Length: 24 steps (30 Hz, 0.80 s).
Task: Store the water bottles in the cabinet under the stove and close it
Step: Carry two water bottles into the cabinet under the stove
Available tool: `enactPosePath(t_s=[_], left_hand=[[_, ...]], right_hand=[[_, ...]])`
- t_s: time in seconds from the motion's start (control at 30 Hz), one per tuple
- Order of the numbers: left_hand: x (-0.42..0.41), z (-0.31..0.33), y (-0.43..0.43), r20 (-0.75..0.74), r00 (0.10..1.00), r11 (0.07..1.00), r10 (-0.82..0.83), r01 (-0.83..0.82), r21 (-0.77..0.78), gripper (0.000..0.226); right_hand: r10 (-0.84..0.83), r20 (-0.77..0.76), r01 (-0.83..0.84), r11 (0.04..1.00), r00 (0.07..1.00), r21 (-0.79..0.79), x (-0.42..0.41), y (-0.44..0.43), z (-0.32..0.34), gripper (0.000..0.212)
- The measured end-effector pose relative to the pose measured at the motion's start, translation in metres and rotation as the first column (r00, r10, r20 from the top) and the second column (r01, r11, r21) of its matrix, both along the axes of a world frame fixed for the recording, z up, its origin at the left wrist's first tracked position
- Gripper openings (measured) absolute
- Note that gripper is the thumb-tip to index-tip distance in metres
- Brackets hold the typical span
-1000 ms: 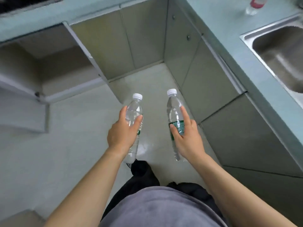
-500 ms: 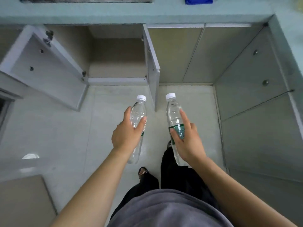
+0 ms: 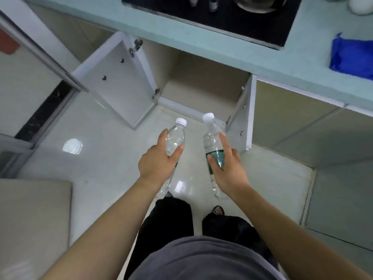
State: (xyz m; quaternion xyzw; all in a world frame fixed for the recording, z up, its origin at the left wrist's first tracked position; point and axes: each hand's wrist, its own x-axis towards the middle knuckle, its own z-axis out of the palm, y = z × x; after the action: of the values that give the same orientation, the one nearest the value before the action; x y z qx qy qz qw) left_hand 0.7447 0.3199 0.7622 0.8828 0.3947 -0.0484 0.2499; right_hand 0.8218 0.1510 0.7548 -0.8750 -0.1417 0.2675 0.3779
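I hold two clear plastic water bottles with white caps out in front of me, above the tiled floor. My left hand (image 3: 158, 161) grips the left bottle (image 3: 175, 138) around its middle. My right hand (image 3: 228, 168) grips the right bottle (image 3: 212, 136), fingers over its green label. Straight ahead, under the black stove (image 3: 232, 19), the cabinet (image 3: 203, 89) stands open with a bare beige interior. Its left door (image 3: 119, 81) swings wide to the left and its right door (image 3: 245, 116) juts out edge-on, close beside the right bottle.
A teal countertop (image 3: 181, 37) runs across the top, with a blue cloth (image 3: 353, 55) at the right. Closed beige cabinet doors (image 3: 292, 114) continue to the right. A doorway frame (image 3: 40, 47) is at the left and a beige mat (image 3: 34, 215) lies on the floor at lower left.
My view has swung left and closer, so the open cabinet and the stove now sit straight ahead. Both hands still grip their bottles in the same way.
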Motion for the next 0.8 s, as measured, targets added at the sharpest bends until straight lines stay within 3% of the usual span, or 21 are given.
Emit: enactPosePath(t_s=[0.17,0.47,0.8], left_hand=[[0.057,-0.008,0.072,0.028,0.999,1.000,-0.019,0.019,0.023,0.064],[0.135,-0.029,0.202,-0.012,0.979,0.979,-0.204,0.204,-0.025,0.065],[0.214,-0.051,0.286,-0.083,0.975,0.979,-0.204,0.204,-0.011,0.067]], right_hand=[[0.006,0.004,-0.006,0.999,1.000,-0.048,0.042,0.066,-0.007,0.063],[-0.119,0.011,0.119,0.988,0.993,-0.095,0.098,0.184,-0.013,0.063],[-0.030,-0.044,0.024,0.991,0.999,-0.129,0.185,0.265,-0.047,0.065]])
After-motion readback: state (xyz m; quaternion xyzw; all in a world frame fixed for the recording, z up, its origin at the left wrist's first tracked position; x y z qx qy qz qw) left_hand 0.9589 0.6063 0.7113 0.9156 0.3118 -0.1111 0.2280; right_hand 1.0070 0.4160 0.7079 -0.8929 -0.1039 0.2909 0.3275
